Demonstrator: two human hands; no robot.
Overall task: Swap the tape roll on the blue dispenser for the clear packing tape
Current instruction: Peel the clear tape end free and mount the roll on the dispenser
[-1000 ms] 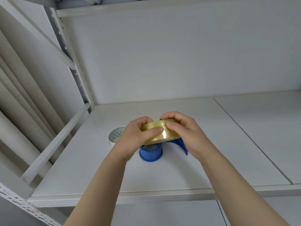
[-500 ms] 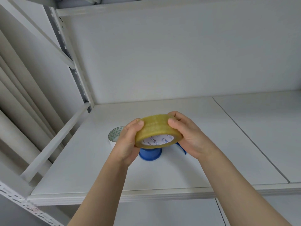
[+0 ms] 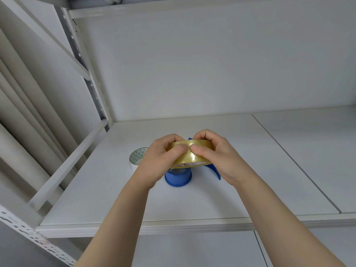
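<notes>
I hold a yellowish clear packing tape roll (image 3: 189, 158) in the air with both hands, lying almost flat. My left hand (image 3: 157, 162) grips its left side and my right hand (image 3: 221, 158) its right side, both thumbs pressed together on the front of the roll. Directly below stands the blue dispenser (image 3: 178, 178) on the white shelf (image 3: 212, 199); its round hub shows under the roll and a curved blue arm sticks out to the right under my right hand. A second roll (image 3: 137, 156) with a green triangle pattern lies on the shelf behind my left hand, partly hidden.
The shelf has a white back wall and a metal upright with a diagonal brace (image 3: 63, 168) on the left. A seam (image 3: 294, 162) divides the shelf board toward the right. The shelf's front edge (image 3: 192, 226) runs across below my forearms.
The roll has tipped from a tilted pose, with its white core label facing me, to nearly flat. Both thumbs have come together on its front face.
</notes>
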